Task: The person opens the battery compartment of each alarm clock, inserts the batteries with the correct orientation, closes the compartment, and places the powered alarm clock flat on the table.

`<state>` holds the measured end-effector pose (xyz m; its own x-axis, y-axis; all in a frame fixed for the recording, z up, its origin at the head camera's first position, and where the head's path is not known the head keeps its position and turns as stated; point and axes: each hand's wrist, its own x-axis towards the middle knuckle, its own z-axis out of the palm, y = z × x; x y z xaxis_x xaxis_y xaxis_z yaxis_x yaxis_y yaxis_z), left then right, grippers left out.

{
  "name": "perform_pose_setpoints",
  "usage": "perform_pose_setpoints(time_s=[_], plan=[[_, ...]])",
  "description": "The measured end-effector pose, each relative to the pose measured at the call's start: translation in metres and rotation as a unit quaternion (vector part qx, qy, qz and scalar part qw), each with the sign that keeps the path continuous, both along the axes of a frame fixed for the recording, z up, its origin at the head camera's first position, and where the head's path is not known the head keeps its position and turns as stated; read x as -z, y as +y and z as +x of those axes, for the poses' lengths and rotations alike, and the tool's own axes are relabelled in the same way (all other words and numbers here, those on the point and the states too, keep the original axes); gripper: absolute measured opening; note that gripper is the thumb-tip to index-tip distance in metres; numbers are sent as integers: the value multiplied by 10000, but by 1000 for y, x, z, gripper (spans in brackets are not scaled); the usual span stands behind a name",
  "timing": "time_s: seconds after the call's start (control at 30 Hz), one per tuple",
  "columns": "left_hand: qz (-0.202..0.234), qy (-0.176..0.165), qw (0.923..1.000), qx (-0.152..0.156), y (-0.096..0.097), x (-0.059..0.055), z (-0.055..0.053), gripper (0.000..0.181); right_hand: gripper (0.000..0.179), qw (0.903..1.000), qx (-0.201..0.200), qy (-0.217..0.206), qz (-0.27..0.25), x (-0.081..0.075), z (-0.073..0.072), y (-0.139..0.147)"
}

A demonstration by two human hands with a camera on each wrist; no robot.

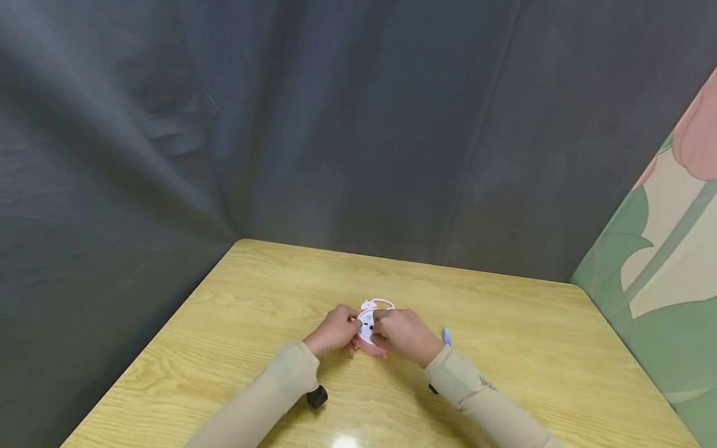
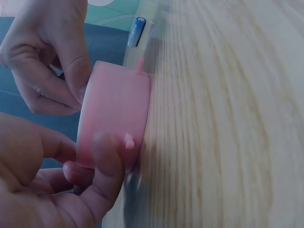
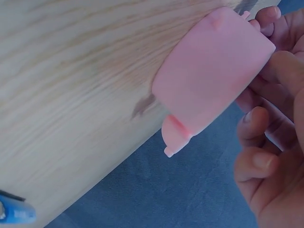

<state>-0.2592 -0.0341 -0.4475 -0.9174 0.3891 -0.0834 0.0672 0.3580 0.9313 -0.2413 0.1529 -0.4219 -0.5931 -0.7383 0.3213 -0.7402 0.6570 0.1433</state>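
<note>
A small pink alarm clock with a white back lies back side up on the table, its loop handle and a bell pointing away from me. Its smooth pink side and small feet show in the left wrist view; a rounded pink bell shows in the right wrist view. My left hand grips the clock's left side, thumb and fingers around the rim. With curled fingers, my right hand pinches at the right of the white back. What lies under those fingertips is hidden.
A blue battery lies on the wooden table to the right of the clock, close by my right wrist. Dark curtains hang behind and at the left. A flower-patterned panel stands along the right.
</note>
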Motion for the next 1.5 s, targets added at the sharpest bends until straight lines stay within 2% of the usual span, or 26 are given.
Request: perform_pose_setpoints(time_s=[0.3, 0.63, 0.8, 1.0, 1.23, 1.33, 1.5], plan=[[-43, 8, 9999, -130, 3, 0, 3, 22, 28, 9999, -77, 71, -29, 3, -2, 0], [259, -285, 9993, 21, 4, 0, 3, 26, 25, 9991, 167, -198, -338, 2, 1, 2], [330, -326, 9989, 26, 5, -1, 3, 24, 27, 9992, 218, -16, -334, 3, 3, 1], [361, -424, 9983, -160, 7, -1, 2, 26, 25, 9992, 285, 120, -267, 3, 7, 1], [467, -524, 9973, -202, 6, -1, 1, 31, 15, 9943, 301, 345, -966, -1, 9, 8], [512, -552, 9969, -207, 5, 0, 1, 34, 11, 9911, 460, 326, -1207, -5, 7, 15], [594, -647, 9957, -284, 5, 0, 2, 42, 6, 9873, 909, 262, -1274, -7, -2, 31]])
